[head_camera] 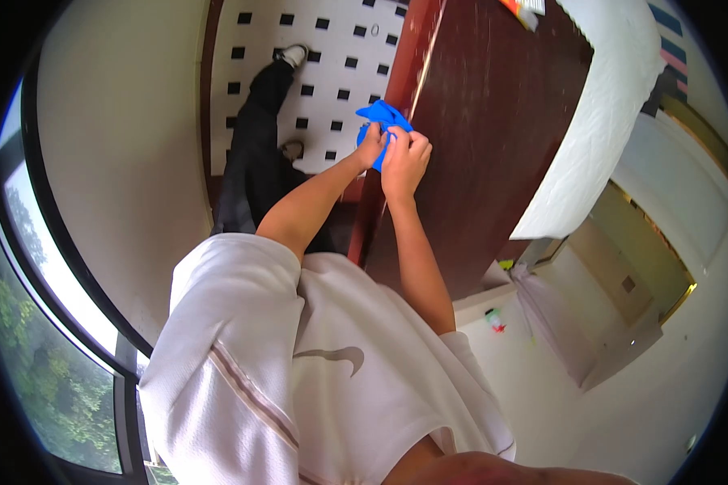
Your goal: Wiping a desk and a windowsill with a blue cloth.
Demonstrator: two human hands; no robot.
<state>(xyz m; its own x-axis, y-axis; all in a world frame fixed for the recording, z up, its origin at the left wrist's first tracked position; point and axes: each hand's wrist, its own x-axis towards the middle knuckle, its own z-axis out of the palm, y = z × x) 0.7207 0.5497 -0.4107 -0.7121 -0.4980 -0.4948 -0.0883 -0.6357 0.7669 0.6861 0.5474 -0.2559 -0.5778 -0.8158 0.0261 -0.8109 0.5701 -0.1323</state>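
A crumpled blue cloth (pixel 389 113) is held in both hands above the near-left edge of a dark reddish-brown wooden table (pixel 479 121). My left hand (pixel 371 147) grips it from the left, with the thumb up against the fabric. On the right side, my right hand (pixel 405 159) has its fingers bent and pinches the cloth. The two hands are close together, and part of the cloth is hidden behind them.
A white padded sheet (pixel 600 133) lies along the table's far right side. A red-and-yellow packet (pixel 522 12) is at the top. White floor tiles (pixel 333 48) with black squares are left of the table, beside a pale wall (pixel 121 151) and a window (pixel 54 364).
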